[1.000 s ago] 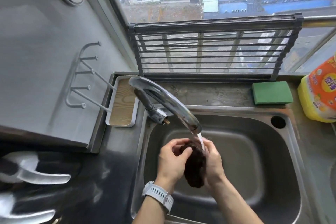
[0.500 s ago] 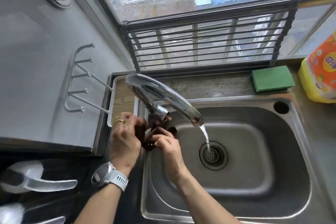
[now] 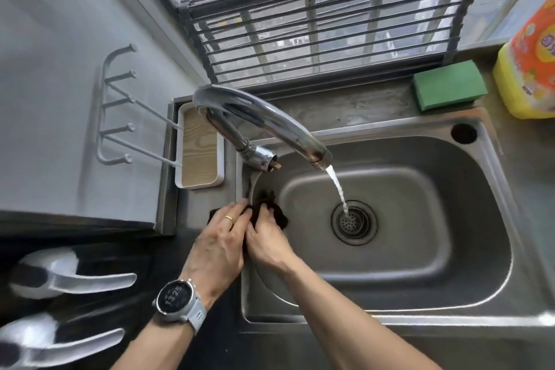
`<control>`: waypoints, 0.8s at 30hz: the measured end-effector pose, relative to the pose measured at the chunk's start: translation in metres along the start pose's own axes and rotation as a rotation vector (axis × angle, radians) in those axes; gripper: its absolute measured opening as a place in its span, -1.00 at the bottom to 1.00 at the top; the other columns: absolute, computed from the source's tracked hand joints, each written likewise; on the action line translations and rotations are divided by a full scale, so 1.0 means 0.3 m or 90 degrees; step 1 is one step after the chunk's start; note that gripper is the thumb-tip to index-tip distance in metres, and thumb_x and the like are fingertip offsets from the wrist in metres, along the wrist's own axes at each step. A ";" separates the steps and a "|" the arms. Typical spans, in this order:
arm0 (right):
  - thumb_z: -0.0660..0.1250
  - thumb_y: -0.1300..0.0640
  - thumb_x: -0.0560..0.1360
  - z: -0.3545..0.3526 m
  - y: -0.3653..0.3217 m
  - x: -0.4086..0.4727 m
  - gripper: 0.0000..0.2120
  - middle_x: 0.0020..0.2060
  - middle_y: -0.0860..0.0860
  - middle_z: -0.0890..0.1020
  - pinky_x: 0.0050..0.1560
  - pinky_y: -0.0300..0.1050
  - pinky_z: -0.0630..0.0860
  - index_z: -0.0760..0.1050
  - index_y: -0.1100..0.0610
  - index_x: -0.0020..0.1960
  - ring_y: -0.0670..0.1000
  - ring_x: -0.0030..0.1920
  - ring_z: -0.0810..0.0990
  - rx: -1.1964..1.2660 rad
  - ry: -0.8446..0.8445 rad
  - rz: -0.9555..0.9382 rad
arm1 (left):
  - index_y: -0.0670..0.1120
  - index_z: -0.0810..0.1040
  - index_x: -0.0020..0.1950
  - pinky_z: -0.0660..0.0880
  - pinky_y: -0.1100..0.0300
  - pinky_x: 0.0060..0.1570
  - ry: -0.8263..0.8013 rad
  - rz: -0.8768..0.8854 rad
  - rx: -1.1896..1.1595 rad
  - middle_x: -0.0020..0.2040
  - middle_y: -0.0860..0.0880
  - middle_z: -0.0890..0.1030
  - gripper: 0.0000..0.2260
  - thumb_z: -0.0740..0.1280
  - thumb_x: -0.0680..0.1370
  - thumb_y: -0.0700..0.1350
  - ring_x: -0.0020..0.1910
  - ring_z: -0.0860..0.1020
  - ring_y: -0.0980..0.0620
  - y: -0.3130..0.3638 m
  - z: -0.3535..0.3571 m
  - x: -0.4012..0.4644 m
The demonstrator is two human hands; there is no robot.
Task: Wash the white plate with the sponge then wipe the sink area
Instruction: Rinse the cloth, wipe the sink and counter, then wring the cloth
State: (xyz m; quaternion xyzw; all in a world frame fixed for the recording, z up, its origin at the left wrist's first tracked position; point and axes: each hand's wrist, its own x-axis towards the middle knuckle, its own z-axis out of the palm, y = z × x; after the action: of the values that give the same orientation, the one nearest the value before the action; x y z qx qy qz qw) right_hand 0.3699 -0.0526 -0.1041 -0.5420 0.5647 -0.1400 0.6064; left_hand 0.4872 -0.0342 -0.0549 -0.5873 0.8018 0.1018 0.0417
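A dark brown cloth (image 3: 277, 213) lies over the left rim of the steel sink (image 3: 450, 306), below the tap's base. My left hand (image 3: 217, 245), with a ring and a wristwatch, and my right hand (image 3: 267, 242) both grip the cloth, fingers curled on it. Most of the cloth is hidden under my hands. A green sponge (image 3: 449, 88) lies on the ledge behind the sink, at the back right. No white plate is in view.
The chrome tap (image 3: 264, 123) runs, its stream falling into the drain (image 3: 354, 221). A yellow and orange detergent bottle (image 3: 531, 69) stands at far right. A small tray (image 3: 199, 149) and a white wall rack (image 3: 120, 105) sit left of the tap. Two white-handled utensils (image 3: 69, 278) lie bottom left.
Both hands carried the dark cloth out from under the running water to the sink's left rim near the tap base, then slightly nearer to me. The water now falls straight into the drain.
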 end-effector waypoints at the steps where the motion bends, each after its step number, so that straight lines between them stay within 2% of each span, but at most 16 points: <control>1: -0.03 0.29 0.42 0.004 0.033 -0.011 -0.48 -0.02 0.52 0.60 -0.03 0.09 0.63 0.63 0.41 0.10 0.39 -0.03 0.66 -0.063 -0.027 -0.007 | -0.20 0.54 0.39 0.42 0.06 0.43 -0.016 0.005 0.003 0.42 -0.13 0.52 -0.47 0.39 0.40 -0.34 0.41 0.49 -0.11 0.011 0.004 -0.037; 2: -0.02 0.25 0.36 0.024 0.067 -0.032 -0.49 -0.20 0.44 0.65 -0.26 0.04 0.64 0.70 0.36 -0.08 0.33 -0.24 0.69 -0.143 -0.016 -0.021 | -0.20 0.54 0.40 0.39 0.07 0.44 -0.036 0.018 0.010 0.43 -0.13 0.52 -0.44 0.38 0.38 -0.34 0.42 0.47 -0.11 0.025 0.010 -0.077; 3: -0.03 0.24 0.37 0.037 0.092 -0.072 -0.48 -0.22 0.44 0.64 -0.35 0.06 0.62 0.69 0.38 -0.09 0.35 -0.30 0.66 -0.187 -0.074 -0.008 | -0.20 0.55 0.39 0.39 0.08 0.44 -0.057 0.039 0.024 0.42 -0.14 0.52 -0.44 0.34 0.37 -0.33 0.43 0.46 -0.11 0.044 0.016 -0.118; 4: -0.07 0.24 0.43 0.044 0.111 -0.112 -0.46 -0.11 0.51 0.60 -0.27 0.15 0.62 0.61 0.47 0.05 0.42 -0.22 0.63 -0.220 -0.160 0.001 | -0.20 0.56 0.38 0.42 0.08 0.42 -0.075 0.058 0.040 0.41 -0.14 0.54 -0.45 0.26 0.37 -0.29 0.42 0.48 -0.12 0.069 0.020 -0.161; 5: -0.10 0.22 0.52 0.041 0.117 -0.164 -0.46 0.05 0.53 0.53 -0.06 0.22 0.59 0.49 0.50 0.22 0.45 -0.05 0.59 -0.270 -0.207 -0.019 | -0.21 0.59 0.34 0.49 0.08 0.36 -0.091 0.070 0.048 0.37 -0.15 0.57 -0.46 0.17 0.37 -0.26 0.38 0.51 -0.12 0.099 0.020 -0.201; 6: -0.09 0.17 0.59 0.032 0.143 -0.204 -0.49 0.19 0.47 0.48 0.12 0.21 0.51 0.38 0.46 0.33 0.42 0.12 0.54 -0.335 -0.190 -0.059 | -0.22 0.62 0.30 0.57 0.08 0.26 -0.097 0.080 0.046 0.32 -0.15 0.61 -0.45 0.11 0.36 -0.23 0.34 0.54 -0.11 0.127 0.023 -0.237; 8: 0.00 0.03 0.65 -0.025 0.176 -0.267 -0.53 0.32 0.33 0.47 0.25 0.11 0.43 0.34 0.32 0.39 0.32 0.28 0.49 -0.345 -0.201 0.000 | -0.21 0.64 0.23 0.68 0.10 0.01 -0.091 0.068 0.000 0.24 -0.13 0.61 -0.48 0.10 0.37 -0.19 0.28 0.51 -0.06 0.203 0.032 -0.283; 10: 0.00 -0.04 0.66 -0.113 0.173 -0.319 -0.55 0.33 0.27 0.51 0.25 0.09 0.44 0.39 0.24 0.35 0.28 0.30 0.51 -0.359 -0.237 0.017 | -0.16 0.62 0.16 0.69 0.11 -0.14 -0.090 0.039 -0.042 0.18 -0.09 0.55 -0.58 0.14 0.39 -0.15 0.22 0.46 -0.04 0.285 0.044 -0.286; 13: -0.01 0.04 0.67 -0.282 0.191 -0.388 -0.57 0.31 0.28 0.54 0.26 0.07 0.43 0.47 0.25 0.31 0.28 0.31 0.51 -0.475 -0.292 0.045 | -0.09 0.61 0.12 0.66 0.09 -0.04 -0.110 0.026 -0.082 0.06 -0.03 0.57 -0.64 0.13 0.45 -0.10 0.06 0.51 -0.03 0.424 0.091 -0.229; 16: -0.04 0.05 0.67 -0.476 0.250 -0.457 -0.56 0.36 0.24 0.51 0.31 0.05 0.39 0.47 0.22 0.34 0.24 0.34 0.49 -0.578 -0.322 0.076 | -0.01 0.61 0.15 0.62 0.10 -0.04 -0.144 0.057 -0.150 -0.08 0.02 0.66 -0.66 0.13 0.49 -0.07 -0.07 0.60 -0.02 0.603 0.138 -0.148; 19: -0.05 -0.02 0.67 -0.667 0.306 -0.516 -0.55 0.41 0.15 0.49 0.35 0.05 0.38 0.45 0.11 0.39 0.18 0.39 0.47 -0.707 -0.351 0.136 | -0.05 0.51 0.28 0.50 0.00 0.16 -0.229 0.063 -0.248 0.06 -0.08 0.67 -0.65 0.07 0.59 -0.05 0.07 0.59 -0.12 0.802 0.153 -0.063; 20: -0.03 -0.02 0.67 -0.725 0.331 -0.534 -0.55 0.41 0.13 0.49 0.35 0.07 0.38 0.45 0.09 0.40 0.17 0.39 0.47 -0.765 -0.366 0.139 | -0.09 0.50 0.28 0.48 -0.05 0.17 -0.243 0.064 -0.287 0.08 -0.12 0.66 -0.62 0.02 0.60 -0.02 0.08 0.58 -0.16 0.872 0.157 -0.036; 22: 0.07 -0.01 0.64 -0.833 0.370 -0.550 -0.61 0.36 0.09 0.53 0.38 0.05 0.33 0.50 0.08 0.35 0.15 0.39 0.48 -0.876 -0.399 0.132 | -0.17 0.50 0.18 0.49 -0.13 0.10 -0.260 0.058 -0.353 0.05 -0.20 0.66 -0.56 -0.03 0.55 0.01 0.05 0.58 -0.26 0.998 0.165 0.027; 24: 0.19 0.01 0.61 -0.917 0.399 -0.515 -0.68 0.30 0.05 0.58 0.42 0.01 0.23 0.55 0.05 0.29 0.11 0.38 0.48 -0.978 -0.399 0.069 | -0.22 0.47 0.17 0.48 -0.14 0.05 -0.327 0.003 -0.408 0.12 -0.29 0.64 -0.66 0.07 0.58 -0.04 0.10 0.56 -0.36 1.088 0.182 0.114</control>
State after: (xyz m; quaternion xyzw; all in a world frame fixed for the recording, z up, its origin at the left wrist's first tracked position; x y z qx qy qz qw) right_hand 0.0368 -0.0246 -0.0575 -0.7912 0.3330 0.4713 0.2026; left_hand 0.1636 0.0399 -0.0771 -0.5243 0.6943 0.4899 0.0556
